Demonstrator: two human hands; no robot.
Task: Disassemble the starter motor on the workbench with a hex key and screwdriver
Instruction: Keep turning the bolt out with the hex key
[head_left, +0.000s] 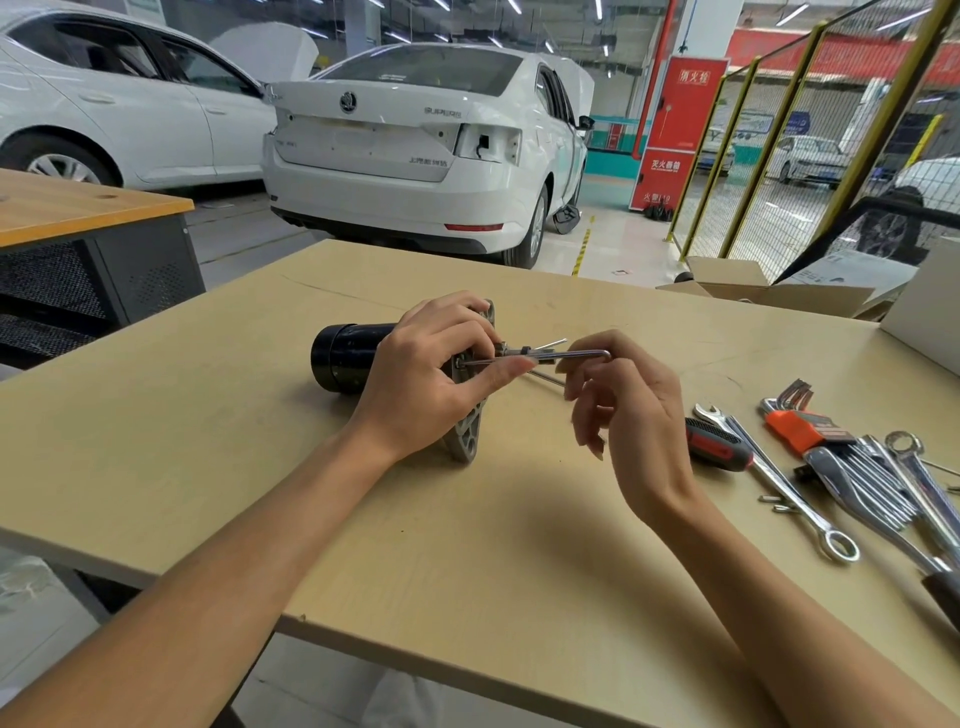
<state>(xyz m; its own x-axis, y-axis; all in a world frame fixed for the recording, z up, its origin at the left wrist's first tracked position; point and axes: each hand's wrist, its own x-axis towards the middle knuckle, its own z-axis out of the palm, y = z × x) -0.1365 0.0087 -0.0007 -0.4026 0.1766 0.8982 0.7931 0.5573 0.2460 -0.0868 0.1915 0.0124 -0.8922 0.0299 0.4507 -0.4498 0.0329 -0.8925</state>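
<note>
- Starter motor (347, 358) lies on its side mid-tabletop (208, 441), black body pointing left.
- Left hand (431, 374) curls round its grey flange (470, 436) — steadying it.
- Hex key (545, 357) sits in a flange bolt; right hand (623, 410) pinches its bend.
- Screwdriver (719, 446) and wrenches (841, 483) lie right.

L hand (426, 374) & R hand (634, 410) are both showing bare, w/ nails running a bit past the fingertips, clearest on L thumb (511, 370) & R fingers (587, 431). L forearm (249, 545) & R forearm (769, 587) are showing uncovered right to the frame edge, slim, w/ wrist bones standing out slightly. Pale white fabric (400, 701) is peeking out btwn the arms at bottom edge; poss. clothing, can't tell which item.
</note>
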